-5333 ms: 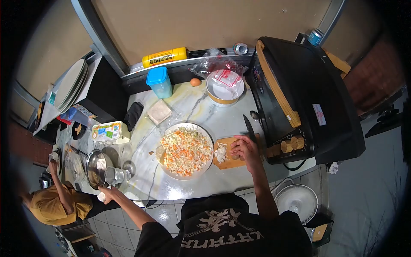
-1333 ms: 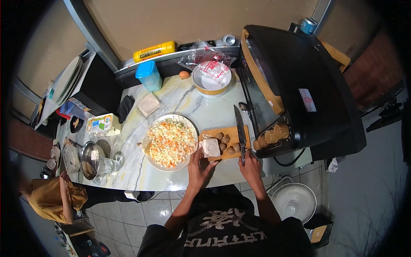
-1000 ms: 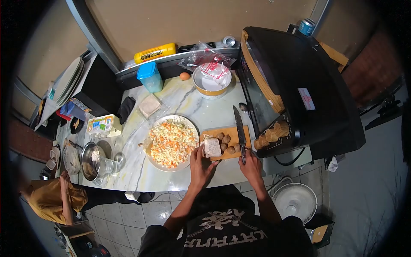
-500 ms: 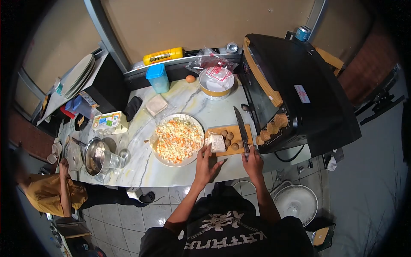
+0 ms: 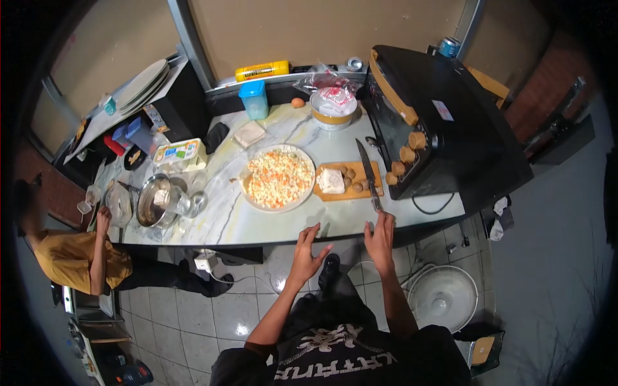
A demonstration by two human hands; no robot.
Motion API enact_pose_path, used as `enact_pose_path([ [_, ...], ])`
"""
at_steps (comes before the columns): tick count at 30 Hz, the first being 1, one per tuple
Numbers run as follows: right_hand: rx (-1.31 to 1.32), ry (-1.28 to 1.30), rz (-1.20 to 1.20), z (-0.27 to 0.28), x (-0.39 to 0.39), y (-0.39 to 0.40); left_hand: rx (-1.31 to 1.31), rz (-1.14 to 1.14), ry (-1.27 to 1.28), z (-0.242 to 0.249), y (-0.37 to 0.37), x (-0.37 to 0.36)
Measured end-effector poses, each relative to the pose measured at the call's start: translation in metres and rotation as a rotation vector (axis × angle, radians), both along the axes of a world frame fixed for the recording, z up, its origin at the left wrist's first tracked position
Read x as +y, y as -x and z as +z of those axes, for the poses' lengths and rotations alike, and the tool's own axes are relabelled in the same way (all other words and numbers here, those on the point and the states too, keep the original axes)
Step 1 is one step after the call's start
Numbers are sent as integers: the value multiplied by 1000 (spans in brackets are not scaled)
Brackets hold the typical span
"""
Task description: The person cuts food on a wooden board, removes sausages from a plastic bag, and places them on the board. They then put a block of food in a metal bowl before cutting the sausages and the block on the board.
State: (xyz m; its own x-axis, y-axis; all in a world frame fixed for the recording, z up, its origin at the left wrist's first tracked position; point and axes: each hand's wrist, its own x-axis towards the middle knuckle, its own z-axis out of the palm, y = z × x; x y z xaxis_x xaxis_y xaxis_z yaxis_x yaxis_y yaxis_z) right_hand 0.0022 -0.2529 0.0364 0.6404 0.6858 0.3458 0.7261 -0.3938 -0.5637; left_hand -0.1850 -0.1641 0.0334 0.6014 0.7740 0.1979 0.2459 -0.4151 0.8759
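Note:
On the wooden cutting board lie a white block, which looks like tofu, and several brown balls. A kitchen knife rests across the board's right side, blade pointing away from me and handle towards me. My right hand is just short of the knife handle at the counter's edge, fingers stretched out and holding nothing. Left of it, my left hand hovers before the counter edge with fingers apart and nothing in them. A large plate of diced white and orange food sits left of the board.
A black oven stands at the right. Along the back are a bowl, an egg and a blue-lidded container. A metal pan stands left, near a person in a yellow shirt. A fan is on the floor.
My right hand has let go of the knife, which stays on the board. My left hand has left the white block. Both hands have drawn back towards me, and the view has shifted.

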Motion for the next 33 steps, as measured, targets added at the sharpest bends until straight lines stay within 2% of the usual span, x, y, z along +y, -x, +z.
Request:
enact_pose_path([
  [2, 158, -172, 101, 0, -16, 21, 26, -11, 63, -1, 13, -20],
  [6, 293, -287, 136, 0, -53, 66, -22, -119, 173, -19, 28, -60],
  [7, 345, -287, 151, 0, -64, 74, -24, -129, 174, -22, 29, -69],
  [9, 395, -321, 193, -1, -85, 86, 14, -315, 371, -23, 35, -89],
  [13, 501, -276, 288, 4, -128, 93, 65, -389, 444, -16, 37, -133],
  [15, 629, -306, 386, 2, -146, 93, -21, -350, 351, -18, 38, -156],
  [20, 749, -234, 466, 6, -199, 99, -92, -264, 454, -16, 49, -221],
  [23, 812, -328, 536, -4, -247, 111, -123, -166, 362, -23, 53, -277],
  [26, 883, -420, 531, -12, -309, 130, -133, -35, 323, -47, 59, -344],
  [29, 926, -365, 547, -33, -372, 143, -134, 20, 381, -41, 73, -421],
  [33, 1032, -280, 647, -17, -437, 164, -193, 71, 451, -44, 97, -506],
])
